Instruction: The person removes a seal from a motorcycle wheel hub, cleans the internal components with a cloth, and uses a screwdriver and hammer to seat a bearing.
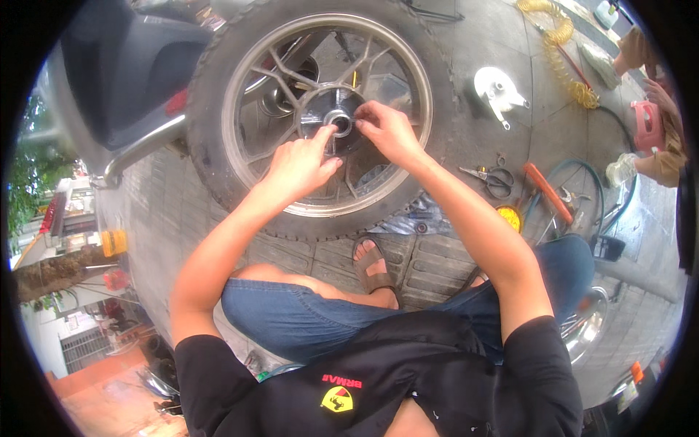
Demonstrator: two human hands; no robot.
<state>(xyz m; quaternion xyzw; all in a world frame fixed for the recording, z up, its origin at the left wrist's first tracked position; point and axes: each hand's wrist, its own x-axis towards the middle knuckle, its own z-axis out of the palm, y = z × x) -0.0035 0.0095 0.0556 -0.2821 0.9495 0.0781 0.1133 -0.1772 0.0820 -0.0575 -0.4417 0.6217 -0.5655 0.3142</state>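
Observation:
A motorcycle wheel (pixel 244 164) with a worn black tyre and a spoked metal rim lies flat in front of me. At its middle is the hub (pixel 312 120), with a round metal bearing ring (pixel 338 124) around a dark bore. My left hand (pixel 297 164) reaches in from the near left, index finger stretched onto the ring, thumb apart and the other fingers partly curled. At the hub's right side my right hand (pixel 386 131) has its thumb and fingertips drawn together close to the ring. What these fingertips pinch, if anything, is too small to make out.
Right of the wheel are a pale brake plate (pixel 499 89), scissors (pixel 497 180), an orange-handled tool (pixel 547 192) and a yellow tub (pixel 510 216). A coiled yellow air hose (pixel 561 69) lies beyond, near another person's feet. A motorcycle (pixel 124 80) stands at far left.

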